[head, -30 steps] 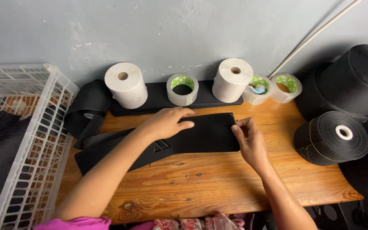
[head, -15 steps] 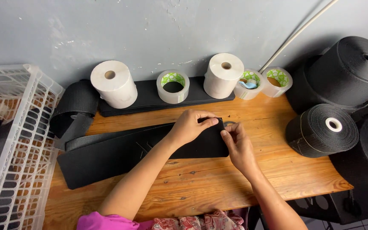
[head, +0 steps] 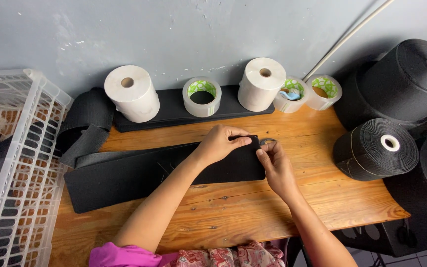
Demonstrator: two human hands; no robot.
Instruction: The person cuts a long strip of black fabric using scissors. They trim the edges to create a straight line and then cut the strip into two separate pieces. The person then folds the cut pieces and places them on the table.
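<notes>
On a wooden table (head: 253, 207) against a grey wall (head: 174, 34), a long black strip (head: 139, 173) lies flat, running from 8 o'clock up to the middle. Its right end sits near the middle of the table, and both hands meet there. The left hand (head: 218, 146) lies on top of the strip, its fingertips bent down and pinching the strip's top right corner. The right hand (head: 275, 165) is at the strip's right edge, thumb and fingers closed on that end. A small dark ring (head: 268, 141) lies on the wood just above the right hand, at about 1 o'clock from it. Along the wall, at 12 o'clock, stand two white paper rolls (head: 132, 94) and three clear tape rolls (head: 202, 96) with green and white inside. A flat black board (head: 174, 111) lies under some of them. At 3 o'clock big black rolls (head: 376, 148) are stacked. At 9 o'clock a white plastic basket (head: 21, 163) stands beside the table, with a smaller black roll (head: 87, 118) next to it. A pale pipe (head: 347, 39) leans up the wall at 1 o'clock.
</notes>
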